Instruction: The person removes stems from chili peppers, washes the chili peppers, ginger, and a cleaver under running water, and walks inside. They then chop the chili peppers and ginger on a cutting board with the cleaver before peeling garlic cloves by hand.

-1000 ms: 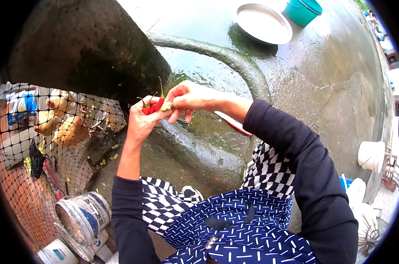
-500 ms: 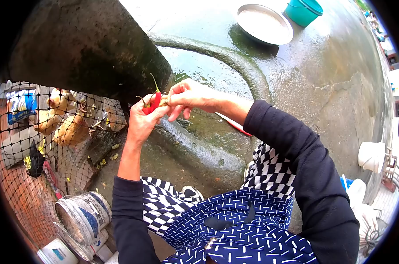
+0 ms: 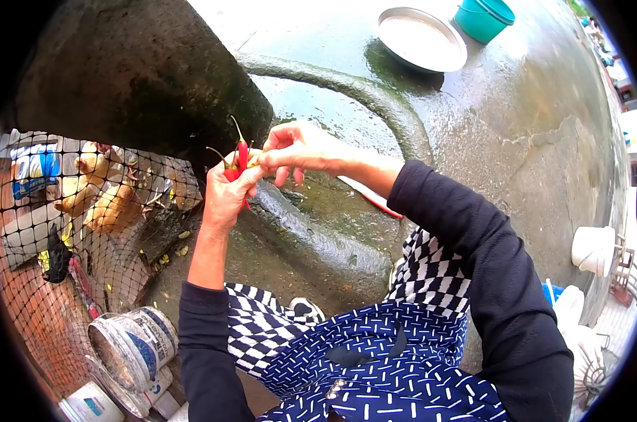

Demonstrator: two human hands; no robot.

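My left hand (image 3: 223, 198) is closed around red chili peppers (image 3: 243, 156), whose thin green stems stick up above the fingers. One red tip pokes out below the thumb. Right beside it, my right hand (image 3: 301, 149) pinches with thumb and forefinger at a small yellowish piece (image 3: 254, 161) by the left fingertips. What this piece is I cannot make out. Both hands meet over the wet ground, close to the corner of a dark concrete block (image 3: 150, 77).
Black netting (image 3: 23, 246) on the left fences off several tan birds (image 3: 107, 204). Dirty buckets (image 3: 139, 344) stand at lower left. A metal basin (image 3: 431, 60) and a teal bucket (image 3: 484, 20) sit farther off. A raised concrete ridge (image 3: 375, 98) curves across the ground. A white bucket (image 3: 593, 250) is at right.
The chili peppers have tilted and shifted slightly left in my left hand, and a red tip now shows below the thumb. My right hand has moved slightly left and its fingers have shifted.
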